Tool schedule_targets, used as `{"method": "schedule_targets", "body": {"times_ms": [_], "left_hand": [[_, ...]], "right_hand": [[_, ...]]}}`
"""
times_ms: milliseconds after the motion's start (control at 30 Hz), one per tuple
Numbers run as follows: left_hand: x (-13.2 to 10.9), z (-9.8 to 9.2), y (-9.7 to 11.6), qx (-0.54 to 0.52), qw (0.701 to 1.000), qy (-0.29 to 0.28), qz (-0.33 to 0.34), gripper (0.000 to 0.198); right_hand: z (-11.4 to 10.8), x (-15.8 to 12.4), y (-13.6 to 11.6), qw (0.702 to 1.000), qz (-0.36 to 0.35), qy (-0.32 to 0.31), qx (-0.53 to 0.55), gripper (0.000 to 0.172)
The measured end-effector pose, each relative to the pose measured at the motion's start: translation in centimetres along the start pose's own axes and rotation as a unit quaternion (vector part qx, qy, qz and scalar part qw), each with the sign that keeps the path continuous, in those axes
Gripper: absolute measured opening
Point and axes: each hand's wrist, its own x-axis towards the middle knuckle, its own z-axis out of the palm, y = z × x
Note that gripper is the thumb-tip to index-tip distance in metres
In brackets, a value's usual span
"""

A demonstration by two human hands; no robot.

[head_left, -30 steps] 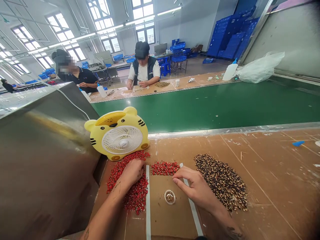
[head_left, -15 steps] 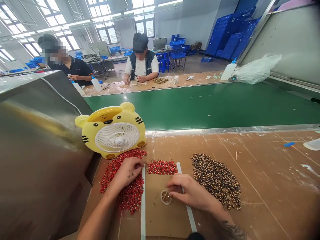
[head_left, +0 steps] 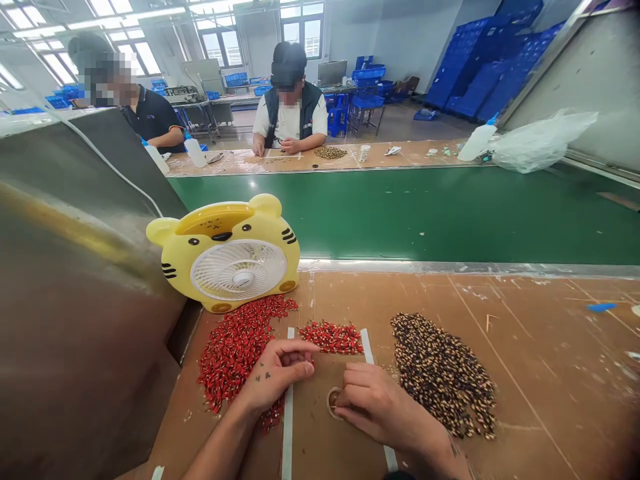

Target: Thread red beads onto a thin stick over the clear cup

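Observation:
My left hand is over the left white tape strip, just below the small red pile. Its index finger reaches out and the thumb is bent under it, with a tiny red piece seeming to show near the fingertips. My right hand has its fingers pressed together at a small round clear dish on the brown board; what they hold, if anything, is hidden. The large red pile lies left of the board, and a pile of black-and-tan pieces lies to the right.
A yellow tiger-faced fan stands behind the large red pile, beside a metal housing. Beyond the green belt, two people sit; bottles and a plastic bag rest on the far table.
My left hand has moved right from the large red pile to over the board's left edge. My right hand has come down onto the dish, its fingers closing. The camera view has shifted a little.

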Motion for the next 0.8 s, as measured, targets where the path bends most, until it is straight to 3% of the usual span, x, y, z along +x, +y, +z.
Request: {"method": "schedule_targets", "body": {"times_ms": [100, 300, 800], "left_hand": [[-0.4, 0.49, -0.46, -0.017, 1.0, -0.016, -0.01, 0.019], [-0.1, 0.69, -0.89, -0.156, 0.985, 0.032, -0.063, 0.02], [-0.37, 0.69, -1.1, -0.163, 0.985, 0.012, -0.05, 0.014]], "right_hand": [[0.15, -0.03, 0.07, 1.0, -0.001, 0.008, -0.013, 0.025], [0.33, -0.26, 0.31, 0.999, 0.003, -0.016, -0.034, 0.028], [-0.04, 0.07, -0.17, 0.999, -0.01, -0.026, -0.045, 0.034]]}}
